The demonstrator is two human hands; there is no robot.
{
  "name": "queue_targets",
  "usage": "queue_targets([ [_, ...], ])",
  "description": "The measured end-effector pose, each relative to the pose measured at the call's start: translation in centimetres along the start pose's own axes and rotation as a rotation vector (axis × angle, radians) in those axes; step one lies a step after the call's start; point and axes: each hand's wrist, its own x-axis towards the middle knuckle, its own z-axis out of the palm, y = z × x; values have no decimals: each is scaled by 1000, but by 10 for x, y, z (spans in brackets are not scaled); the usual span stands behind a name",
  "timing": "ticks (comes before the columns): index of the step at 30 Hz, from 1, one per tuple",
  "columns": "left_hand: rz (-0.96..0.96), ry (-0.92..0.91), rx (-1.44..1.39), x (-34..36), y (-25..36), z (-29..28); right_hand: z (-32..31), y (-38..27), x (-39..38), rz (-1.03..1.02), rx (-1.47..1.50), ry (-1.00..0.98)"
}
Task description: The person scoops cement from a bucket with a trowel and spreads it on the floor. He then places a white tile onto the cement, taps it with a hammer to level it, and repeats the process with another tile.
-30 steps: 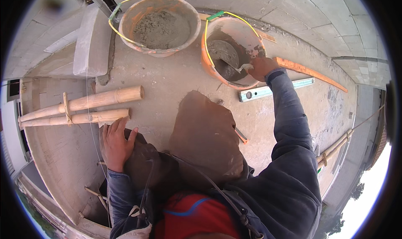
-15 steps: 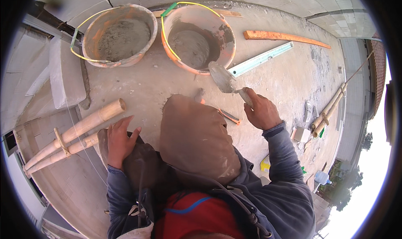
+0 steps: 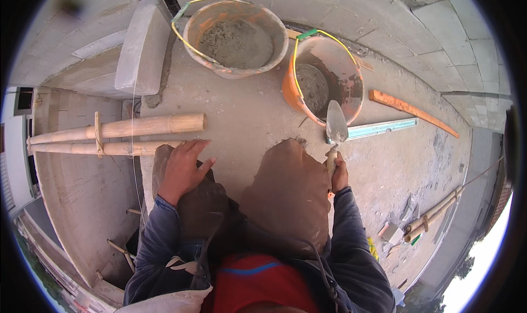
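My right hand (image 3: pixel 340 173), beside my right knee, is closed round the wooden handle of a pointed trowel (image 3: pixel 336 123). The grey blade points away from me and overlaps the near rim of an orange bucket (image 3: pixel 349 74). Grey mortar (image 3: pixel 312 85) covers the bottom of that bucket, and its yellow wire handle has a green grip. To its left stands a wider tub (image 3: pixel 237 70) holding more mortar (image 3: pixel 236 43). My left hand (image 3: pixel 184 170) lies on my left knee with its fingers stretched, holding nothing.
A pale blue metal straightedge (image 3: pixel 381 128) and an orange-brown wooden batten (image 3: pixel 414 113) lie right of the bucket. Bamboo poles (image 3: pixel 159 125) jut past the floor's left edge, where a taut string (image 3: pixel 133 102) hangs. A block (image 3: pixel 140 52) stands far left; block walls (image 3: pixel 384 17) close the back.
The view has swung left, so the buckets sit farther right in the picture. My right hand has drawn in toward my knee, and the trowel blade has turned to point away from me.
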Motion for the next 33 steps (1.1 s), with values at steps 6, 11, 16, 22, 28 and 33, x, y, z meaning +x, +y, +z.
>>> queue_targets([
  [6,-176,270,145,-73,6,-57,-20,104,-74,-229,-467,-42],
  [11,-345,368,103,-113,35,-56,55,47,26,-262,-819,-394],
  [16,-480,450,41,-143,69,-67,255,-36,114,-517,-1054,-657],
  [22,-693,562,-112,-230,120,-75,399,-67,151,-771,-1408,-717],
  [28,-877,659,-8,-295,190,-70,435,-69,165,-631,-1498,-742],
  [33,-1070,830,13,-339,220,-53,437,-58,196,-345,-1454,-831],
])
